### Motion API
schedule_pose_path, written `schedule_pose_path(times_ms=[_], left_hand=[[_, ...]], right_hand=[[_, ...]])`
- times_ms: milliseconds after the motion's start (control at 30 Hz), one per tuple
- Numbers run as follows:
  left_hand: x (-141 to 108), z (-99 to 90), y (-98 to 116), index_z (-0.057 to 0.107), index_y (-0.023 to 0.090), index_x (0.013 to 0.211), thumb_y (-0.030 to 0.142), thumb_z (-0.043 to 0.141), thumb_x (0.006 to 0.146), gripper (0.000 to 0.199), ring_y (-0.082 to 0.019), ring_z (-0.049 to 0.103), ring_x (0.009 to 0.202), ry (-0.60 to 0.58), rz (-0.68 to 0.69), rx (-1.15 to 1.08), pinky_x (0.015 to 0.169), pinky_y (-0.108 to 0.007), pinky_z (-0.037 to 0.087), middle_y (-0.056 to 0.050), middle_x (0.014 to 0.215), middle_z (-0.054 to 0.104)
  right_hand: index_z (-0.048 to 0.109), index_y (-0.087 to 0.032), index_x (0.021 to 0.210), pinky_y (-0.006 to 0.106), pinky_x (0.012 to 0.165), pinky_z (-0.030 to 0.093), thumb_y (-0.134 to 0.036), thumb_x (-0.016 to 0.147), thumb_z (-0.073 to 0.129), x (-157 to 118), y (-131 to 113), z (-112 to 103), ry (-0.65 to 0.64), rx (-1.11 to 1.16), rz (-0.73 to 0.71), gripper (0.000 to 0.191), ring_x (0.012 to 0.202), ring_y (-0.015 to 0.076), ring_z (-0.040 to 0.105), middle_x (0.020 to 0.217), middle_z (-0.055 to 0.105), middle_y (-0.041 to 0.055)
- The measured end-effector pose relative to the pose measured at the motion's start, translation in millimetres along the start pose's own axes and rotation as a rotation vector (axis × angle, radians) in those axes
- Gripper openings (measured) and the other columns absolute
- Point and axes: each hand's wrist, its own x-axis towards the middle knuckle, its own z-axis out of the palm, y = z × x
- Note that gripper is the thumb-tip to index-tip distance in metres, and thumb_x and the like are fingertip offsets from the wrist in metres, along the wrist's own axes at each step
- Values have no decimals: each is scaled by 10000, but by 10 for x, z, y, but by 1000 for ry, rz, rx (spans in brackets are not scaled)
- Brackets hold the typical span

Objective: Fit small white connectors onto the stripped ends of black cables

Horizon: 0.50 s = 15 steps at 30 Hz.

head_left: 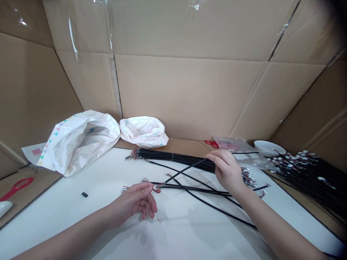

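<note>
A black cable (187, 168) runs slantwise between my two hands above the white table (108, 187). My left hand (139, 202) pinches its lower end at a small white connector (155, 187) with thumb and forefinger, the other fingers loosely curled. Twisted coloured wires show just beside that connector. Farther up, my right hand (227, 169) has its fingers closed on the black sleeve. Beneath the held cable lie several loose black cables (214, 207) with frayed wire ends. Behind them rests a tied bundle of black cables (168, 156), partly covered by my right hand.
Two white plastic bags (81, 141) (143, 131) stand at the back left. Red scissors (20, 186) lie far left, near a small black piece (84, 194). At right are a clear bag (244, 155), a white bowl (268, 147) and a cable pile (320, 180). Cardboard walls surround the table.
</note>
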Motion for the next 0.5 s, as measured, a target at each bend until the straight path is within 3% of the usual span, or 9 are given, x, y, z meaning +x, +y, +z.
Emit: schedule_pose_path(times_ms=[500], left_hand=[[5,8,-54,524,122,762,458,491,820,342,-118,533,531,-54,30,-21,468,-204,355,-59,585,599]], right_hand=[[554,-173,893,297,669,412,22,804,328,20,-41,-10,-18,-3,-8,312,780,158,513,806,581,64]])
